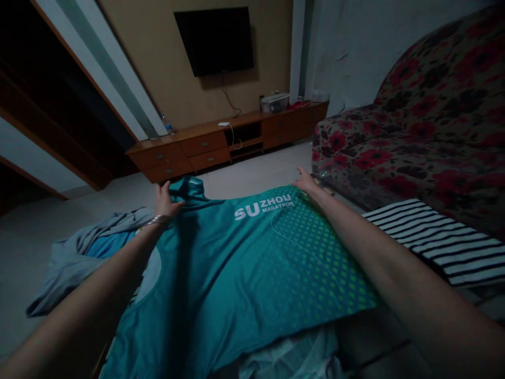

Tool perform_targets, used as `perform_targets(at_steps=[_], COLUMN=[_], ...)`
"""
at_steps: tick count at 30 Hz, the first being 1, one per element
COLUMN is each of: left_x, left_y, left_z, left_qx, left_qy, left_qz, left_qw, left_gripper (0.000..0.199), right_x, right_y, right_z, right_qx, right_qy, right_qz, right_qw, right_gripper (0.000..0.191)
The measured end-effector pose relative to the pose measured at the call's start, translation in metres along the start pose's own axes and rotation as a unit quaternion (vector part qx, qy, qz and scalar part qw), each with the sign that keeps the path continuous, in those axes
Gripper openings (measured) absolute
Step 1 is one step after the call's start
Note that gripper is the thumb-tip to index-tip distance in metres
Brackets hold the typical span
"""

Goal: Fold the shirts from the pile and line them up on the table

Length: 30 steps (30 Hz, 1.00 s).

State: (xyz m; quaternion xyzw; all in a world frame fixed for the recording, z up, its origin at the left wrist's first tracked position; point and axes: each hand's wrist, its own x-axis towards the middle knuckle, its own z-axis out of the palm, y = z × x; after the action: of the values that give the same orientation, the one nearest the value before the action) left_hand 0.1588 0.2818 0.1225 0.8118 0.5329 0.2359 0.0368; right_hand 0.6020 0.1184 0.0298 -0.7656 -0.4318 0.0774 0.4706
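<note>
A teal sports shirt [229, 263] lies spread out in front of me, with white "SUZHOU MARATHON" lettering and green dots toward its right side. My left hand [165, 201] rests at its far left part, beside a bunched sleeve [191, 188]; thumb and fingers are apart over the cloth. At the far right corner of the shirt is my right hand [306, 182], fingers spread and touching or just above the edge. Under the near hem, some pale crumpled cloth [295, 358] shows.
To the left lies a heap of grey and blue clothes [90, 245]. A black-and-white striped cloth [442, 237] is on the right, before a floral sofa [366, 142]. Across the floor stand a wooden TV cabinet [205, 150] and a wall-mounted television [216, 42].
</note>
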Motion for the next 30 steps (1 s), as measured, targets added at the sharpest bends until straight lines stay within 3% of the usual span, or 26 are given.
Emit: perform_targets(at_steps=[3,6,9,12,16,21,26,30], left_x=[-0.051,-0.121,-0.189,-0.233,-0.256,-0.265,-0.269,-0.308], left_y=[0.001,-0.01,-0.04,-0.081,-0.123,-0.131,-0.131,-0.13], left_z=[0.024,0.036,0.037,0.033,0.019,0.003,-0.011,-0.034], left_qx=[0.047,0.086,0.113,0.158,0.202,0.19,0.107,0.049], left_qy=[-0.07,-0.151,-0.208,-0.216,-0.178,-0.164,-0.156,-0.11], left_qz=[0.017,0.038,0.067,0.032,-0.011,-0.036,-0.027,0.031], left_qw=[0.996,0.984,0.969,0.963,0.963,0.967,0.982,0.992], left_gripper=[0.072,0.056,0.053,0.055,0.057,0.057,0.062,0.061], right_x=[-0.04,-0.107,-0.18,-0.232,-0.256,-0.263,-0.285,-0.325], right_y=[-0.007,-0.013,-0.012,0.002,0.035,0.067,0.062,0.05], right_z=[0.006,0.004,-0.003,-0.018,-0.051,-0.094,-0.135,-0.165], right_qx=[-0.116,-0.169,-0.204,-0.254,-0.302,-0.305,-0.281,-0.367], right_qy=[-0.046,-0.092,-0.12,-0.133,-0.109,-0.074,-0.05,-0.043], right_qz=[-0.051,-0.156,-0.231,-0.232,-0.187,-0.155,-0.075,0.063], right_qw=[0.991,0.969,0.944,0.93,0.928,0.937,0.955,0.927], right_gripper=[0.063,0.049,0.043,0.042,0.042,0.04,0.042,0.04])
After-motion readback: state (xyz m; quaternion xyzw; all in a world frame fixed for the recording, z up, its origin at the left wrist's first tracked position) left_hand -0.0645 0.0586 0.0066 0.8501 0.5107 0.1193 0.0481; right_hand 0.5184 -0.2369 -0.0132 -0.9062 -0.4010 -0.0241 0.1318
